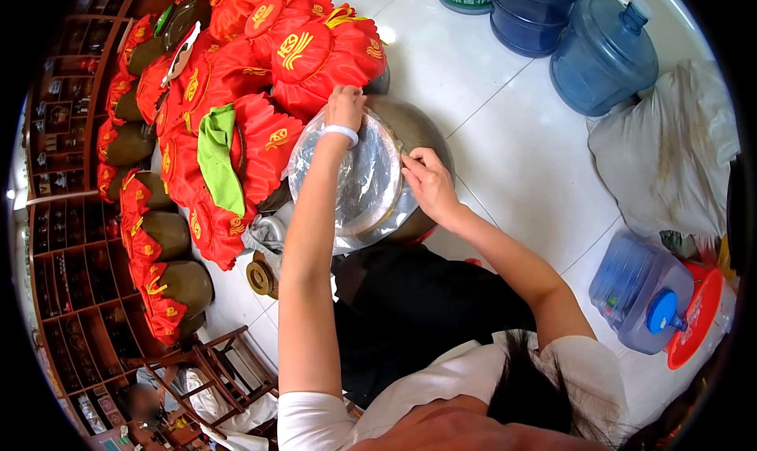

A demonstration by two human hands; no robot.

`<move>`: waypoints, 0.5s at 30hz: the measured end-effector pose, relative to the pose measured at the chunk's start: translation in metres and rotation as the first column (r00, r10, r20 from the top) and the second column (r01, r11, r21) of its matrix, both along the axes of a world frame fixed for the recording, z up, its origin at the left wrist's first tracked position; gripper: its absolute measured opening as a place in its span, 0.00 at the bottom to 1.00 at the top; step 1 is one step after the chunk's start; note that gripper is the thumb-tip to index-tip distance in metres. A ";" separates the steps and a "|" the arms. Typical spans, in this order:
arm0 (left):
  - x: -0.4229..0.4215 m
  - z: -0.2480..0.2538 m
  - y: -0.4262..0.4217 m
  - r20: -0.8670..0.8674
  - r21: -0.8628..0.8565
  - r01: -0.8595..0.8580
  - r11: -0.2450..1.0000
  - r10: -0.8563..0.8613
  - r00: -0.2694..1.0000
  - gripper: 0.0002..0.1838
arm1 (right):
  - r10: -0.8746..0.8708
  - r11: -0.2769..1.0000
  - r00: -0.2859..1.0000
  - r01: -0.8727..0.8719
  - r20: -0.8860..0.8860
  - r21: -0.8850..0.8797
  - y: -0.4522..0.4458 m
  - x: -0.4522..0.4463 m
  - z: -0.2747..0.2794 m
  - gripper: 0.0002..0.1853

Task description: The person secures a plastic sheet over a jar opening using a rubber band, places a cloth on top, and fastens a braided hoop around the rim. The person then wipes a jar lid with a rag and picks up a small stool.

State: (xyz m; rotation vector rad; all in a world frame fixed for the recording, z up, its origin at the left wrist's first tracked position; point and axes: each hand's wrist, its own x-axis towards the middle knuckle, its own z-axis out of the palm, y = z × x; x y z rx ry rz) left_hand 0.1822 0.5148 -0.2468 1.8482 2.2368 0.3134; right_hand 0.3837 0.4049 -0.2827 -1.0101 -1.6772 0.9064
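A large brown jar (422, 128) stands in front of me, its mouth covered by a clear plastic sheet (367, 171). The sheet is wrinkled, and its loose edge hangs over the near side of the jar. My left hand (344, 110), with a white band at the wrist, is closed at the far rim, its fingers bent over the sheet's edge; the fingertips are partly hidden. On the right side of the rim, my right hand (430, 181) pinches the edge of the sheet between thumb and fingers.
Jars with red cloth covers (296, 53) crowd the left, a green cloth (221, 159) lying on one. A brown lid (260, 277) is on the floor. Blue water bottles (603, 57), a pale sack (662, 147) and a red basin (698, 317) stand right. A wooden chair (213, 380) is lower left.
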 end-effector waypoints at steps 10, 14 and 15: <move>0.061 0.032 -0.095 -0.023 0.168 0.457 0.874 -0.460 0.888 0.23 | 0.173 0.805 0.984 -0.118 0.039 -0.581 0.003 0.049 -0.016 0.13; 0.069 0.019 -0.096 0.050 0.171 0.333 0.927 -0.346 0.937 0.22 | 0.170 0.868 0.977 -0.085 0.131 -0.489 -0.005 0.048 -0.023 0.12; 0.073 0.016 -0.094 0.070 0.173 0.309 0.935 -0.325 0.943 0.21 | 0.167 0.875 0.973 -0.073 0.157 -0.478 -0.006 0.047 -0.023 0.12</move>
